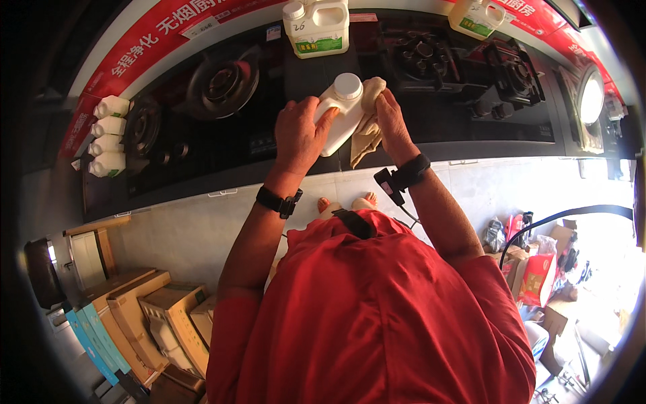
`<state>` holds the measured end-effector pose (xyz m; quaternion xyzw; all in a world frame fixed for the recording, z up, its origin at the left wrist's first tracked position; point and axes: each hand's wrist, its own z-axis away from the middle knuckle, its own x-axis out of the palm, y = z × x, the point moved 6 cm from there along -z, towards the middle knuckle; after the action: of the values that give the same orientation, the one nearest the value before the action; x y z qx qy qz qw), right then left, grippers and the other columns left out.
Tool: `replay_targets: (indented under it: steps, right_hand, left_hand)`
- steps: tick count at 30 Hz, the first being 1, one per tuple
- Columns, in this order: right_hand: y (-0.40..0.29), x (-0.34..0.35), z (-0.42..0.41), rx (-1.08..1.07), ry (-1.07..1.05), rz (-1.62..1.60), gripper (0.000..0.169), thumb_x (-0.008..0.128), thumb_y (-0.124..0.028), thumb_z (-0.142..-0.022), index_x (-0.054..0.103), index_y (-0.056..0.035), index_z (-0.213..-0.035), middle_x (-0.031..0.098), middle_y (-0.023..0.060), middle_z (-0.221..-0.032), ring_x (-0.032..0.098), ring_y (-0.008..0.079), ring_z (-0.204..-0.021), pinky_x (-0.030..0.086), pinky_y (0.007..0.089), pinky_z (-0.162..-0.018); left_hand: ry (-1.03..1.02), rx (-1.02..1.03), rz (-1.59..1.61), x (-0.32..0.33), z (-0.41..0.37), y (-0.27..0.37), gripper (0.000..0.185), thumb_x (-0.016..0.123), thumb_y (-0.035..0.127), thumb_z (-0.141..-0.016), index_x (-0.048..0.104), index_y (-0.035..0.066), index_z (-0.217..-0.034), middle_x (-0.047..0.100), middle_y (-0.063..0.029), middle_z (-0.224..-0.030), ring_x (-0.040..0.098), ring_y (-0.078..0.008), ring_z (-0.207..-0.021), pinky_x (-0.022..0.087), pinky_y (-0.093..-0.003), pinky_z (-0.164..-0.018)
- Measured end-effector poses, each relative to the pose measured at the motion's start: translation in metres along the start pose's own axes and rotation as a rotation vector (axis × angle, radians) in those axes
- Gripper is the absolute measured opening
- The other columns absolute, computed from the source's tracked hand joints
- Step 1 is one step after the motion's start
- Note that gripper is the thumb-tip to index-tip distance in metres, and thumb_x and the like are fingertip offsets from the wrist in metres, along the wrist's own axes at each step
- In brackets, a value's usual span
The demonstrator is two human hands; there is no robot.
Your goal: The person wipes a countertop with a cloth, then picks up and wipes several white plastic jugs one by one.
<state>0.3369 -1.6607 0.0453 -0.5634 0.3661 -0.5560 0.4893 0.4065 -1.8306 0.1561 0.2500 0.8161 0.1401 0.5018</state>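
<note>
A white plastic jug (340, 119) with a round white screw cap (348, 86) is tilted over the dark counter in front of me. My left hand (303, 134) grips it from the left, thumb across its upper face. On the other side my right hand (392, 121) holds a beige cloth (370, 129) against the jug's right side. Part of the cloth hangs down below my fingers. Just beyond stands a larger translucent jug (318, 30) with a handle, a white cap and a green label.
Black glass gas hobs with burners (223, 86) (424, 53) line the counter (315, 76). Several white bottles (108, 136) stand in a row at the left end; another labelled jug (476, 19) stands at back right. Cardboard boxes (171, 313) lie behind me at left, assorted goods (537, 278) at right.
</note>
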Motion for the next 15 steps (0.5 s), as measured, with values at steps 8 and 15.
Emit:
replay_targets:
  steps: [8,15]
  right_hand:
    - [0.053,0.011,0.052,0.238,0.119,-0.114,0.032,0.045,-0.018,-0.096,0.045,-0.0050,-0.125,0.058,0.0066,-0.102,0.059,0.0133,-0.085,0.053,0.0262,-0.059]
    - [0.060,0.022,0.074,0.534,-0.018,-0.304,0.031,0.049,-0.013,-0.093,0.047,-0.0010,-0.121,0.056,0.0134,-0.111,0.062,0.0255,-0.102,0.060,0.0371,-0.080]
  left_hand:
    - [0.028,-0.032,0.000,0.003,0.000,-0.002,0.032,0.070,0.034,-0.087,0.059,0.005,-0.080,0.063,-0.0133,-0.071,0.059,-0.0333,-0.069,0.047,-0.0446,-0.063]
    - [-0.072,-0.171,0.025,0.011,-0.006,-0.011,0.037,0.072,0.039,-0.084,0.062,0.003,-0.080,0.066,-0.0149,-0.071,0.065,-0.0342,-0.065,0.051,-0.0426,-0.059]
